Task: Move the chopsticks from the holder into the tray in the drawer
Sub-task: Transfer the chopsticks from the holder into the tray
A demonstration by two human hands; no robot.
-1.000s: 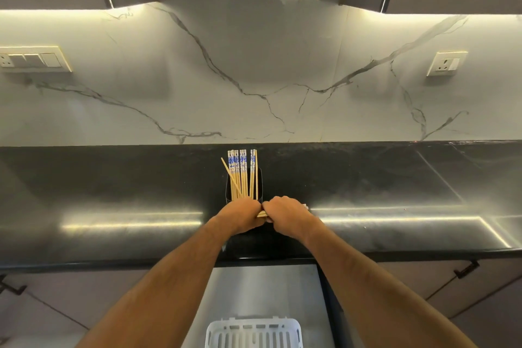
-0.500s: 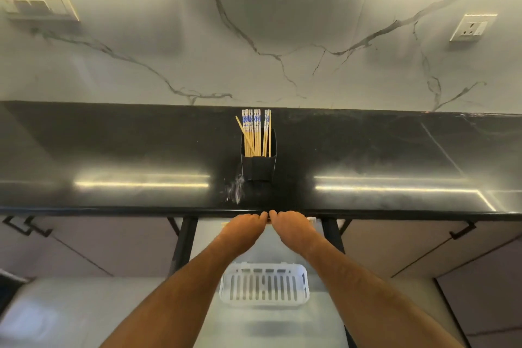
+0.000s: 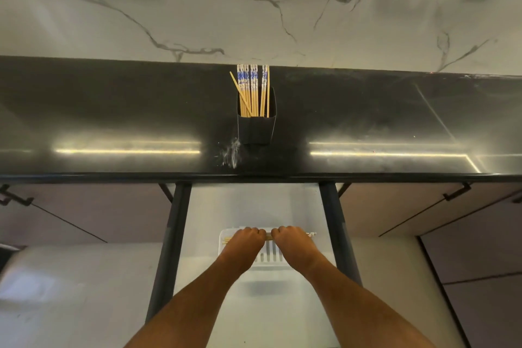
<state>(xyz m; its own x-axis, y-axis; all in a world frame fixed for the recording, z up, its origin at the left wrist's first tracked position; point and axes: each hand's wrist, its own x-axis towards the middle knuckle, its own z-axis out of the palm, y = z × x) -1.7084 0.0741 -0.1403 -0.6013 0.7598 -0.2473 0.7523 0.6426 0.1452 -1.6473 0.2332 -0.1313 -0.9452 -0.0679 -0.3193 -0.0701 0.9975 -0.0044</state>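
- The glossy black stone countertop [image 3: 113, 121] runs the full width, smooth and mirror-like under the veined white marble wall [image 3: 141, 8].
- Below it, the open pale-floored drawer with dark metal side rails [image 3: 175, 234] sits pulled out toward me.
- In the drawer lies the white slotted plastic tray [image 3: 272, 253] — rigid, ribbed, with gaps that thin tips could poke into, I think.
- On the countertop stands the black square-sided holder [image 3: 255, 127], upright, with most of the blue-and-white-topped bamboo chopsticks [image 3: 252, 90] in it, one leaning left.
- My left hand [image 3: 247, 240] and right hand [image 3: 293, 241] are both curled shut around a small bundle of bamboo chopsticks held level [image 3: 269, 237], right over the tray's far edge; whether it touches the tray I cannot tell.
- The sticks look light, stiff and smooth — likely to roll or fan apart, so gripping near both ends, as I do, seems the safe hold.
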